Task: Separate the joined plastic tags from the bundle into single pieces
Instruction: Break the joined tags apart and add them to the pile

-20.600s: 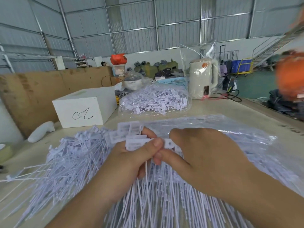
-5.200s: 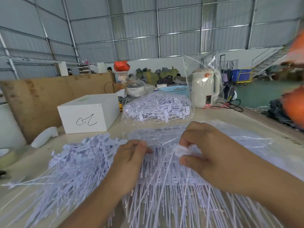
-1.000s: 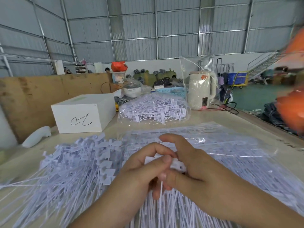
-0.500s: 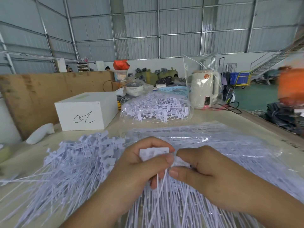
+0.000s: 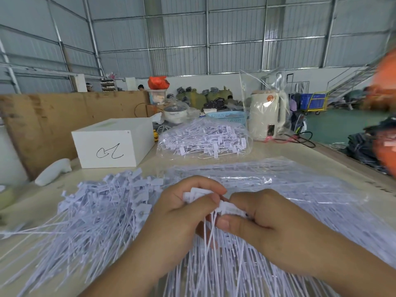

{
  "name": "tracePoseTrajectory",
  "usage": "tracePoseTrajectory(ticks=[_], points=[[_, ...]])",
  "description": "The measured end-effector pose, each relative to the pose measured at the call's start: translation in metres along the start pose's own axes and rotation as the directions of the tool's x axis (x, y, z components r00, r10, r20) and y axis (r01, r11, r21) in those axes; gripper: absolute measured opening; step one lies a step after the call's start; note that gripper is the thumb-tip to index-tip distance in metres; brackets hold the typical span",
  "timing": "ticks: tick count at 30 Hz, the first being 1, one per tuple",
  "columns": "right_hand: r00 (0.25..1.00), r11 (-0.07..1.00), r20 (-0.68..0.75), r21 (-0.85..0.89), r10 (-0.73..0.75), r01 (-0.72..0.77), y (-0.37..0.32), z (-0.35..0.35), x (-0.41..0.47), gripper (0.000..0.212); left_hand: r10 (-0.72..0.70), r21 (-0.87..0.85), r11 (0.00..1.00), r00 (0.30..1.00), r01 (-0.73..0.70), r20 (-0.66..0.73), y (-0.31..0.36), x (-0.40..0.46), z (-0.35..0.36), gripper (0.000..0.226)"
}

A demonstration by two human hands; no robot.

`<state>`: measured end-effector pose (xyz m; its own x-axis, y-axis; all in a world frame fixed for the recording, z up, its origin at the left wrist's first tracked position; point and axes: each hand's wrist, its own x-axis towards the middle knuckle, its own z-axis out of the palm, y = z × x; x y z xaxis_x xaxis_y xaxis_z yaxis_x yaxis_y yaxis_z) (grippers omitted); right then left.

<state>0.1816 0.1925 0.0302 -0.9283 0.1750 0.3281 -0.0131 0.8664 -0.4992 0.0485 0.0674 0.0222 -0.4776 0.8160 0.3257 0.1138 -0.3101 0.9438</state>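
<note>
**Two hands working one strip of tags apart**

Corrugated metal walls ring a big warehouse, and up front a pale worktable [image 5: 278, 151] carries the job. Both hands meet at the middle of it. The left hand [image 5: 182, 217] has thumb and fingers curled tight round a small joined strip of white plastic tags [image 5: 199, 195], flat heads up, thin tails hanging below the knuckles. The right hand [image 5: 263, 217] pinches the end tag of that strip [image 5: 231, 209] between thumb and forefinger, just right of the left thumb tip, the two grips almost touching.

Left of the left hand's fingers sprawls a loose heap of white single tags [image 5: 102, 206]; under and beyond the right hand lies a clear plastic bag of unsorted tags [image 5: 289, 179]. Past the fingertips sits a second clear bag of tags [image 5: 203, 140], with a white cardboard box marked in pen [image 5: 111, 144] beyond the heap.

The step looks like snapping one tag off. Best done with both pinches kept close to the joint, so a short twist breaks it cleanly and the tail is not bent. Then it should go left, onto the heap. Plenty of bundle appears to remain.
</note>
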Motion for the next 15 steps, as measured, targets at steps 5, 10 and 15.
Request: tracePoseTrajectory(ticks=[5,10,15], points=[[0.997,1.000,-0.075,-0.008,0.016,-0.017,0.002,0.003,0.001,0.029,-0.064,-0.110,0.992,0.998,0.062,-0.018,-0.003,0.002,0.002,0.018],[0.972,1.000,-0.234,0.008,-0.019,0.022,-0.004,0.012,-0.001,0.022,-0.078,-0.255,0.965,0.996,0.064,-0.043,-0.002,0.001,0.007,0.013],[0.921,0.996,-0.380,-0.034,-0.089,0.082,-0.019,0.025,0.001,0.025,-0.134,-0.495,0.862,0.991,0.110,-0.013,0.004,-0.003,0.012,0.016]])
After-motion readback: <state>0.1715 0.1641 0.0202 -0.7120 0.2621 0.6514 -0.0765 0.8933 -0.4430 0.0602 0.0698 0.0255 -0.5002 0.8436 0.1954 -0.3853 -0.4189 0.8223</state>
